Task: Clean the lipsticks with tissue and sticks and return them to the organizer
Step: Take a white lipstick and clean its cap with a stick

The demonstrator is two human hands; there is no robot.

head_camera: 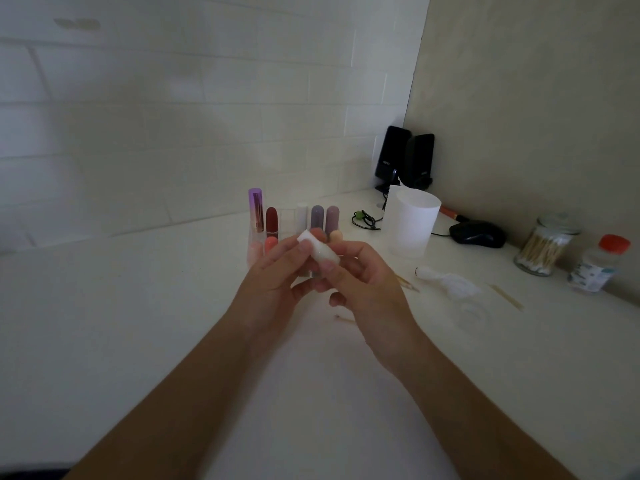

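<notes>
- I hold a small frosted white lipstick tube (320,251) in the air with both hands, just in front of the clear plastic organizer (286,219) and above the white desk (138,306).
- My left hand (277,271) grips the upper end of the tube. The thumb lies on its side and the other fingers are curled behind it.
- My right hand (363,282) pinches the lower end between thumb and fingertips. The remaining fingers are loosely bent under it and hold nothing else.
- Neither hand holds a tissue or a stick. The crumpled white tissue with a red mark (446,280) lies on the desk to my right, well apart, and a thin wooden stick (507,296) lies beyond it.
- I think the step now is to check the tube, or to close or twist it, before it goes back. I cannot tell if the cap is fully on.
- To do this well, I should keep one hand firm on the base and turn only the other end, gently, so the tube does not slip.
- I should look for leftover colour on the white shell. If I find some, I need the tissue first.
- An open compartment seems to be between the dark red lipstick (272,218) and the white upright lipstick (302,216); I would lower the tube straight down there, so it does not knock the neighbours.
</notes>
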